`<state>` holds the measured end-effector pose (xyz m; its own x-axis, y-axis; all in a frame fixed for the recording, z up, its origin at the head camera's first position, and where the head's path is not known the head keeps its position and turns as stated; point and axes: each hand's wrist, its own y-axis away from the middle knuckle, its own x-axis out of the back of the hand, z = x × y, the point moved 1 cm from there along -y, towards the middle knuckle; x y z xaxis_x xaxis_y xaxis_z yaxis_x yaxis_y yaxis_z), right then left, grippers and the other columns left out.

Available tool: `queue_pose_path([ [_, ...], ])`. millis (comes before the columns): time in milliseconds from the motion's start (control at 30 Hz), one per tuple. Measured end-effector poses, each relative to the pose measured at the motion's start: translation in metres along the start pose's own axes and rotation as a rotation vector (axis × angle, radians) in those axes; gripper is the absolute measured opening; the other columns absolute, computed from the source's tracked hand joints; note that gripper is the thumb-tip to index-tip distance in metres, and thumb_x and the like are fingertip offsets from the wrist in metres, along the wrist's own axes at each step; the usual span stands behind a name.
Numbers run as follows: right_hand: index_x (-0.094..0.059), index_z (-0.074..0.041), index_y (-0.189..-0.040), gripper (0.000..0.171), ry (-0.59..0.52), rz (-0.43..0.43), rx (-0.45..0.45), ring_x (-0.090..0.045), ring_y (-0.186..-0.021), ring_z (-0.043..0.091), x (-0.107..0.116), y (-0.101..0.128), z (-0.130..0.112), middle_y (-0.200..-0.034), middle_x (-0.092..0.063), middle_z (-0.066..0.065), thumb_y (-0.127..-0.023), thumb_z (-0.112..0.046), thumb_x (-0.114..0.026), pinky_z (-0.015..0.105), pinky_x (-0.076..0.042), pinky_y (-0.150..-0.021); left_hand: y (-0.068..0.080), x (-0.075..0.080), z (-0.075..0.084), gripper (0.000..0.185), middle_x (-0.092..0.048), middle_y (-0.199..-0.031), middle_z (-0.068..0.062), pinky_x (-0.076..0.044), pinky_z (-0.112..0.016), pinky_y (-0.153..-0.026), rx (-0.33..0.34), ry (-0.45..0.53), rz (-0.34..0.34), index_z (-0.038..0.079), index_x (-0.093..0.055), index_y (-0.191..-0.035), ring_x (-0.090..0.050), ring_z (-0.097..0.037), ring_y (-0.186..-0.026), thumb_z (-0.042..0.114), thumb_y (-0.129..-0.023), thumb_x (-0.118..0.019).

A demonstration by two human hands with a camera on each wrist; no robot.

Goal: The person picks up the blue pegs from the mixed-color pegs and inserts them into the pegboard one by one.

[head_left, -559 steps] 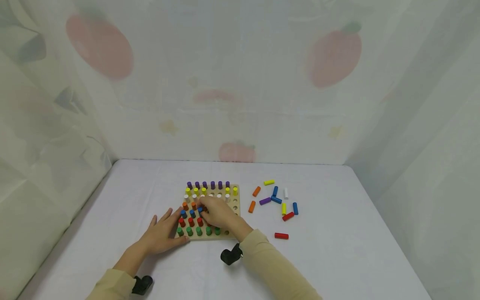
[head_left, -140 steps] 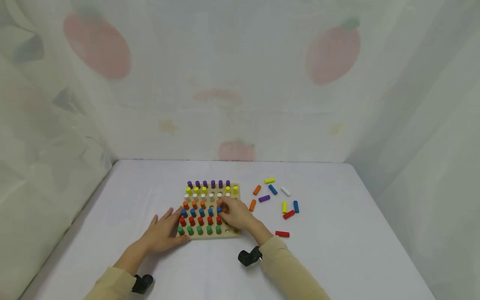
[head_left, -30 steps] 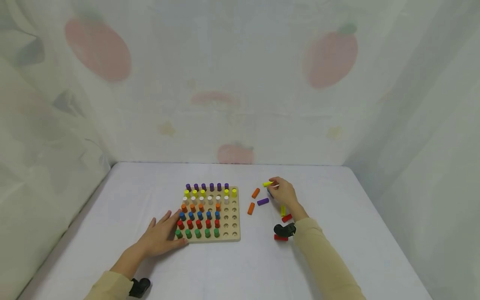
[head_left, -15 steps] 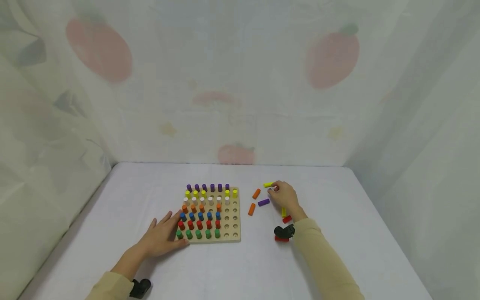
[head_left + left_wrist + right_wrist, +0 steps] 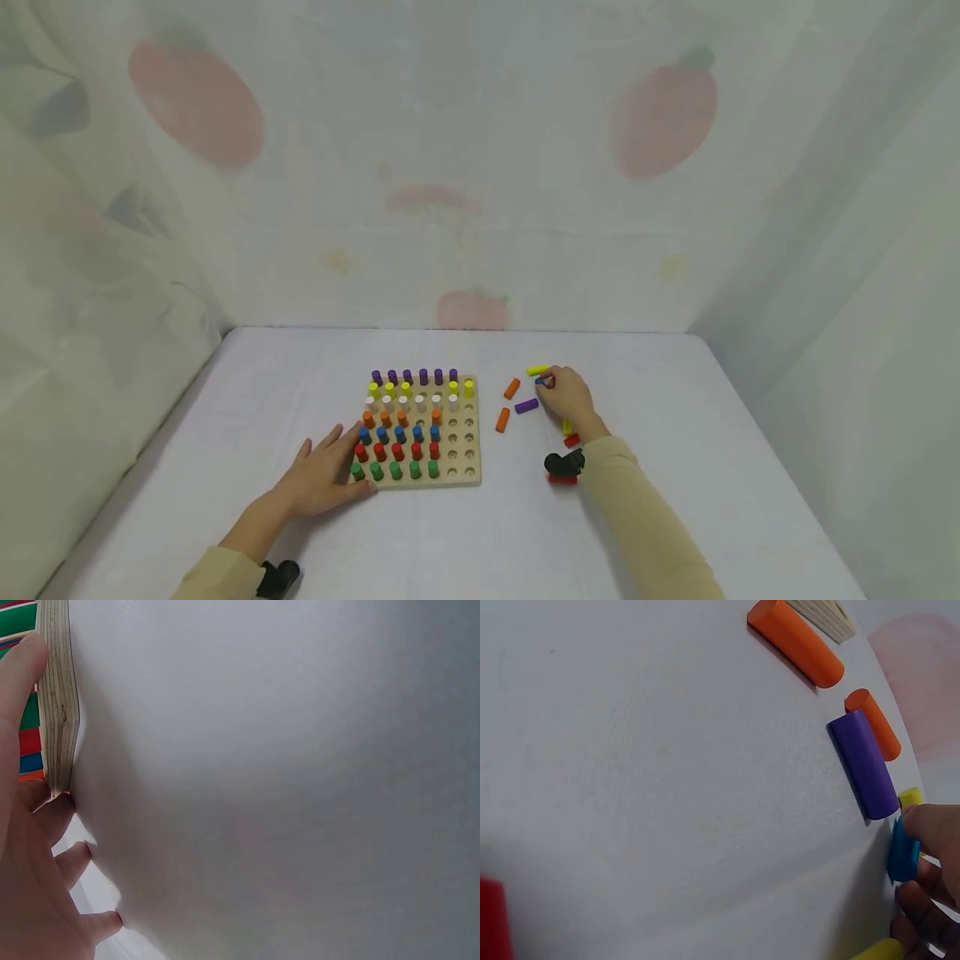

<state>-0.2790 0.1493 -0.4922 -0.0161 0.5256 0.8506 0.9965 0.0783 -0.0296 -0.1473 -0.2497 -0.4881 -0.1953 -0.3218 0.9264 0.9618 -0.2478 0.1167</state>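
Note:
A square wooden pegboard (image 5: 459,462) stands left of centre in the head view, with coloured pegs upright in rows and bare holes on its right side. My left hand (image 5: 321,477) rests against its near left corner, fingers spread, thumb along the front edge; the left wrist view shows the thumb (image 5: 26,664) on the board's edge. My right hand (image 5: 567,395) is over the loose pegs, pinching a blue peg (image 5: 904,851) between thumb and fingers. A yellow peg (image 5: 537,370) lies just beyond the fingertips. The palm side is mostly hidden.
Two orange pegs (image 5: 503,419) and a purple peg (image 5: 527,406) lie between the board and my right hand. Under the right wrist are another yellow peg (image 5: 567,426) and two red pegs (image 5: 572,440), partly covered. A printed curtain (image 5: 480,208) hangs behind the table.
Earlier, my right hand set a blue peg in the board, then went right to the loose pegs. In the last second it shifted slightly nearer, onto the blue peg. My left hand stayed put.

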Motion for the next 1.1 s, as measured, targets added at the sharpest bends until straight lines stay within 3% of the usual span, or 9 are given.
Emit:
queue_pose_path([
  [433, -0.064, -0.004, -0.106, 0.027, 0.027, -0.025, -0.011, -0.054, -0.076, 0.019, -0.001, 0.001, -0.004, -0.088, -0.06, 0.008, -0.084, -0.02, -0.064, 0.034, -0.048, -0.07, 0.004, 0.002, 0.0, 0.103, -0.037, -0.144, -0.016, -0.01, -0.071, -0.101, -0.013, -0.005, 0.023, 0.007, -0.027, -0.145, -0.025, -0.041, -0.135, 0.071, -0.071, -0.058],
  [1100, -0.062, -0.007, -0.108, 0.027, -0.069, 0.029, 0.008, -0.054, -0.077, 0.019, 0.009, 0.004, -0.008, -0.089, -0.062, 0.006, -0.085, -0.02, -0.063, 0.032, -0.046, -0.066, 0.002, 0.001, 0.001, 0.105, -0.035, -0.145, -0.016, -0.01, -0.072, -0.1, 0.0, -0.009, 0.005, 0.007, -0.027, -0.145, -0.024, -0.043, -0.135, 0.073, -0.07, -0.056],
])
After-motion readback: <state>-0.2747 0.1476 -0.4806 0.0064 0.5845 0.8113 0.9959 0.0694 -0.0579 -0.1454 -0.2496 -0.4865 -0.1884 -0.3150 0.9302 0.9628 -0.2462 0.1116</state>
